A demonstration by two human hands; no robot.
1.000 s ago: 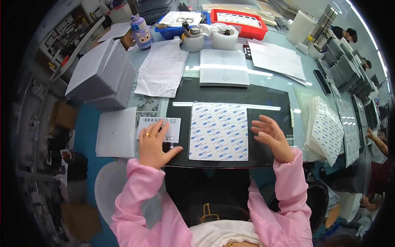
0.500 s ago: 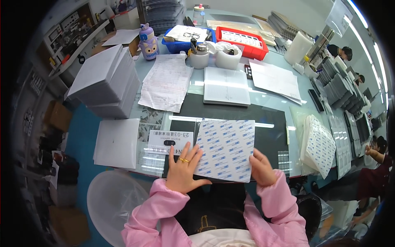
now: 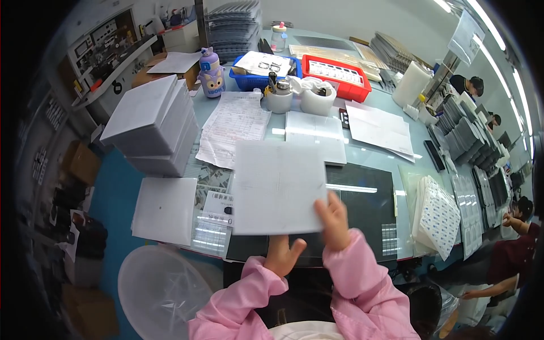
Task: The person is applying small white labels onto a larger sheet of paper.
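A plain white square sheet is held up over the black mat, tilted toward me. My right hand pinches its right edge, closed, with the thumb on the upper face. Below the near edge, my left hand reaches under the sheet. Its thumb sticks out to the right; its fingers are hidden, so I cannot tell whether they grip. Partly covered by the sheet is a white printed card with a small black piece on it.
At the left stand a tall stack of white sheets and a lower pile. A handwritten paper, blue basket and red tray lie farther back. Blue-printed sheets sit at the right. A translucent bin stands below.
The blue-printed face is gone from the mat; a plain white face shows, raised and farther left. My left hand has gone beneath the sheet, and my right hand has moved slightly left.
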